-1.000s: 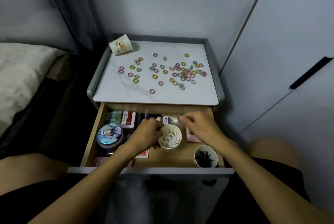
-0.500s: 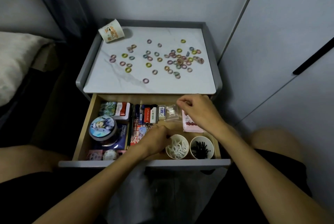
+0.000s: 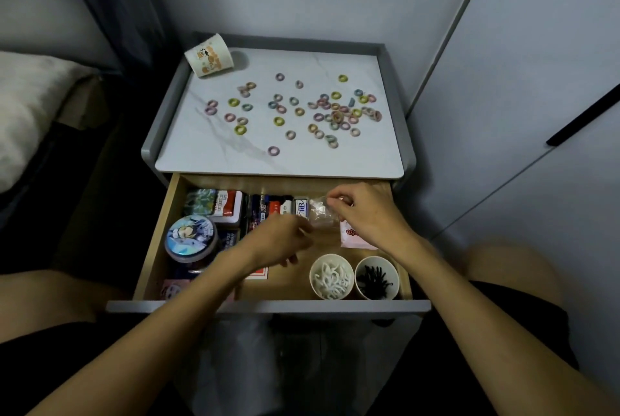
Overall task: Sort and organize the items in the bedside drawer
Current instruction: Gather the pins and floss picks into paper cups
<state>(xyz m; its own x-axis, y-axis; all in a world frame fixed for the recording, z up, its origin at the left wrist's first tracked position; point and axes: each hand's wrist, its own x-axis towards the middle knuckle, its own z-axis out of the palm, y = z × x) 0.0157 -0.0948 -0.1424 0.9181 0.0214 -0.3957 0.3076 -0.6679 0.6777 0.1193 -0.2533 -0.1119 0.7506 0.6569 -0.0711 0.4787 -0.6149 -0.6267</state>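
An open drawer (image 3: 302, 306) is shown at centre frame. At its upper right, a clear plastic bag (image 3: 320, 214) is pinched by the right hand (image 3: 369, 217), which hides part of a pink packet (image 3: 355, 237). The left hand (image 3: 281, 241) is blurred at mid-drawer, and its grip cannot be told. Boxes beneath are covered by its forearm. Two cups of ties (image 3: 331, 276) are set lower right.

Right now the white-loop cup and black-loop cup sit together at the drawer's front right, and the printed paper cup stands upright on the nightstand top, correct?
The head view shows the printed paper cup lying on its side on the nightstand top, not upright. The white-loop cup and black-loop cup are paired at the front right of the drawer.
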